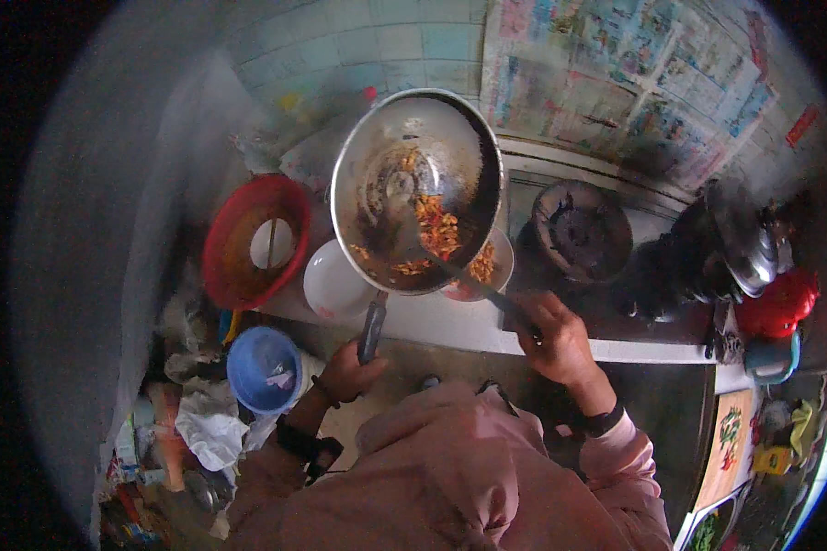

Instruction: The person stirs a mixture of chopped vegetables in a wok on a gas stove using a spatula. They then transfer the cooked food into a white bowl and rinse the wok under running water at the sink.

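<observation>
My left hand (pixel 351 372) grips the dark handle of a metal wok (pixel 455 138), which is tilted over the counter. In my right hand (pixel 562 344) is a long-handled cooking spatula (pixel 479 286), its blurred blade inside the wok against cooked food pieces (pixel 435 224). Below the wok's right edge, a bowl (pixel 503 265) holds more of the same orange-brown food; the wok hides part of it. A white bowl (pixel 334 279) stands beside it on the left, partly covered by the wok's rim.
A red basin (pixel 213 258) sits at the left, above a blue bucket (pixel 248 368). Right of the wok is a round stove burner (pixel 582 231), with metal pots or lids (pixel 748 248) farther right. A cutting board (pixel 713 475) bears chopped green and red vegetables.
</observation>
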Demonstrator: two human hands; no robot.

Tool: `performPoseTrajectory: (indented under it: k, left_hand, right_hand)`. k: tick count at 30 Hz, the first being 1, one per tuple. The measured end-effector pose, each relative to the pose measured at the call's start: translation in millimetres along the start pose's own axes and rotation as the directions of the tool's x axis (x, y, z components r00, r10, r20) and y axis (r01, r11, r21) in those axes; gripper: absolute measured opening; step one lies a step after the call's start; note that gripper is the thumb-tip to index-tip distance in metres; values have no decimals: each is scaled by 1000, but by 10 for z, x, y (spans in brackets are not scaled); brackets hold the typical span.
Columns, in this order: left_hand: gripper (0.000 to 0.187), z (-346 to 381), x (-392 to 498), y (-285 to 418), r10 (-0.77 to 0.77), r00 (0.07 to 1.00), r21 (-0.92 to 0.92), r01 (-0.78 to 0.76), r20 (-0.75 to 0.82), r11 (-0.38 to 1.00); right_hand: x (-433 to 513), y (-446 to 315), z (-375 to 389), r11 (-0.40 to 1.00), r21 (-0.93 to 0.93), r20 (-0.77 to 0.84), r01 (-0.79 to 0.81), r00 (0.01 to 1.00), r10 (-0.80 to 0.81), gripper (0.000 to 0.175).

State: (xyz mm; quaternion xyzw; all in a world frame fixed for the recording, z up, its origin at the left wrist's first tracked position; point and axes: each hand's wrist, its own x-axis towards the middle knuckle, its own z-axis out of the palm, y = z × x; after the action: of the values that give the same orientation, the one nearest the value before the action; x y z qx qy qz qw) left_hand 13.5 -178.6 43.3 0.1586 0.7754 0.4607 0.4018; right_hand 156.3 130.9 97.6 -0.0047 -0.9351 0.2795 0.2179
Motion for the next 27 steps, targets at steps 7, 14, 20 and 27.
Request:
performPoseTrajectory:
  k: [7, 14, 20, 27]
  left_hand:
    - [17, -4, 105, -101, 102, 994, -49, -104, -46, 993]
    - [16, -179, 170, -230, 93, 995, -190, -85, 31, 978]
    - [16, -259, 168, -285, 106, 991, -245, -83, 85, 966]
    - [15, -233, 178, -254, 146, 986, -261, -120, 81, 958]
  right_hand:
    - [-235, 34, 123, 997, -37, -28, -63, 998, 62, 41]
    - [48, 17, 253, 636, 667, 136, -387, 903, 407, 37]
    - [185, 47, 106, 818, 448, 209, -361, 932, 297, 36]
    - [278, 193, -171, 986, 97, -127, -136, 981, 148, 35]
